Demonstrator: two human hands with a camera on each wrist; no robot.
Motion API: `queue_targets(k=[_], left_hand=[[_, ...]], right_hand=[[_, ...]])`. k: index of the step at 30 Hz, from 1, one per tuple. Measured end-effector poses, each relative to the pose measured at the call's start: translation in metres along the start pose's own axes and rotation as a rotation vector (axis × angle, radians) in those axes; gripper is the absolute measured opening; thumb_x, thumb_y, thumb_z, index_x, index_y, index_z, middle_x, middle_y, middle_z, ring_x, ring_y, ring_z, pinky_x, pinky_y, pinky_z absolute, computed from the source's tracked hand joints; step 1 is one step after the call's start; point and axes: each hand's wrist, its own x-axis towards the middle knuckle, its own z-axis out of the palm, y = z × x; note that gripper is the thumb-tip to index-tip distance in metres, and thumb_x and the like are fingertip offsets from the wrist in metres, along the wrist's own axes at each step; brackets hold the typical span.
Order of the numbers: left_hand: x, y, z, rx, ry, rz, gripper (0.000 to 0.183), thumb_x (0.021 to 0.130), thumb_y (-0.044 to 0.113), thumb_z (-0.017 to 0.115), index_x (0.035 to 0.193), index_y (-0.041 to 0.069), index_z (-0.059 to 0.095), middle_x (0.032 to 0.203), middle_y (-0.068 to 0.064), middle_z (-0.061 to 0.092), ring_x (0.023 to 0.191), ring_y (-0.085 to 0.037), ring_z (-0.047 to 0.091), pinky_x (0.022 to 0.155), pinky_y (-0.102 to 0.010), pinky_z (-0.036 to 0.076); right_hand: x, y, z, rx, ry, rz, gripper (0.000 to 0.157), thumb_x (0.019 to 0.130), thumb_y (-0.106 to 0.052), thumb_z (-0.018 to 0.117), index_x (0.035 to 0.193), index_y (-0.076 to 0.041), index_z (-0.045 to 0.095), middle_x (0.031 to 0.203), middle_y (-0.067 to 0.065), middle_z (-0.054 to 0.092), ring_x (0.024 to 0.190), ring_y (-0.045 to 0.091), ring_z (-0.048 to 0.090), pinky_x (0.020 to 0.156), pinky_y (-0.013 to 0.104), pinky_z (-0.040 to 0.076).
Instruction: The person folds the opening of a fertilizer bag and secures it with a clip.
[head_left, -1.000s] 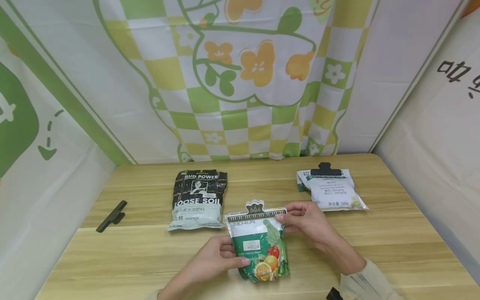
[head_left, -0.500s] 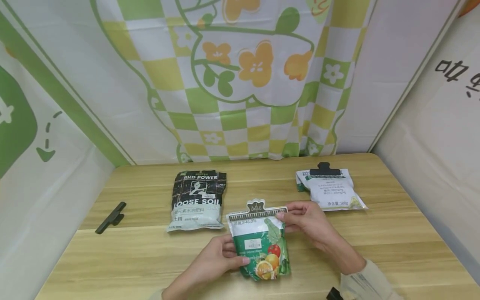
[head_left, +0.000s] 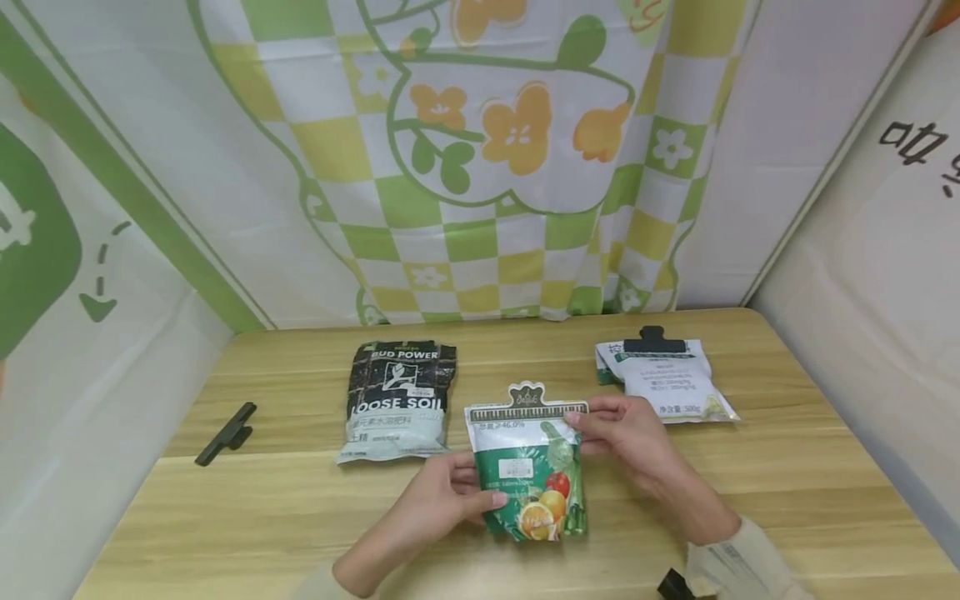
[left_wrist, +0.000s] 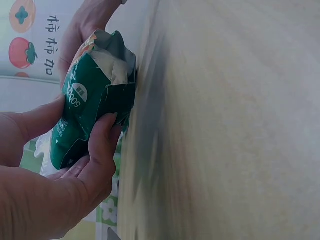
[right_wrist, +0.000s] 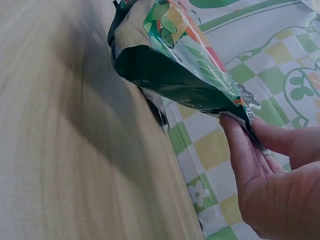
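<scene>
Green-and-white fertilizer pouch (head_left: 525,450) held just above wood table (head_left: 285,525): side gripped by left hand (head_left: 431,500), top corner at piano-key clip (head_left: 517,412) pinched by right hand (head_left: 637,442). Carrying step presumed; steady set-down likely needed.

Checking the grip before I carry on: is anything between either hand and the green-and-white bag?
Nothing visible separates the left hand from the bag. The right hand pinches an upper corner; its thumb overlaps the end of the piano-key clip, so that may partly intervene.
</scene>
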Motion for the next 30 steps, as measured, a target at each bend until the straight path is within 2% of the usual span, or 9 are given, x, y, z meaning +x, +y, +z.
queue_targets(k=[6, 12, 18, 22, 30], left_hand=[[0.008, 0.008, -0.003, 0.026, 0.027, 0.009, 0.047, 0.09, 0.017, 0.083, 0.128, -0.003, 0.067, 0.109, -0.012, 0.078, 0.083, -0.017, 0.073, 0.077, -0.034, 0.066], [0.02, 0.014, -0.003, 0.021, 0.067, 0.008, 0.045, 0.09, 0.018, 0.082, 0.127, -0.003, 0.069, 0.108, -0.012, 0.078, 0.088, -0.016, 0.073, 0.079, -0.031, 0.065], [0.032, 0.021, -0.003, 0.042, 0.119, 0.025, 0.04, 0.091, 0.017, 0.081, 0.125, -0.002, 0.071, 0.109, -0.014, 0.079, 0.085, -0.015, 0.073, 0.077, -0.03, 0.064], [0.04, 0.021, -0.003, 0.048, 0.146, 0.022, 0.037, 0.092, 0.018, 0.08, 0.124, 0.0, 0.072, 0.106, -0.013, 0.08, 0.08, -0.014, 0.073, 0.076, -0.031, 0.063], [0.058, 0.02, -0.004, 0.016, 0.194, 0.004, 0.035, 0.095, 0.02, 0.078, 0.121, -0.002, 0.072, 0.101, -0.014, 0.08, 0.069, -0.013, 0.072, 0.075, -0.033, 0.063]], right_hand=[[0.005, -0.007, -0.003, -0.025, 0.02, -0.022, 0.03, 0.096, -0.008, 0.075, 0.116, 0.009, 0.062, 0.09, -0.002, 0.078, 0.077, 0.014, 0.078, 0.078, 0.032, 0.067], [0.015, -0.012, -0.005, -0.029, 0.066, -0.017, 0.038, 0.096, -0.011, 0.076, 0.122, 0.012, 0.06, 0.091, -0.004, 0.075, 0.078, 0.01, 0.074, 0.077, 0.028, 0.066], [0.029, -0.015, -0.005, -0.033, 0.099, -0.037, 0.046, 0.098, -0.011, 0.075, 0.131, 0.015, 0.057, 0.096, -0.003, 0.072, 0.078, 0.009, 0.072, 0.077, 0.025, 0.065], [0.038, -0.014, -0.005, -0.032, 0.128, -0.023, 0.052, 0.098, -0.012, 0.075, 0.138, 0.014, 0.055, 0.1, -0.002, 0.073, 0.081, 0.008, 0.073, 0.08, 0.025, 0.065], [0.058, -0.011, -0.001, -0.041, 0.211, -0.002, 0.055, 0.096, -0.014, 0.077, 0.142, 0.01, 0.056, 0.101, 0.001, 0.074, 0.081, 0.007, 0.073, 0.077, 0.022, 0.064]])
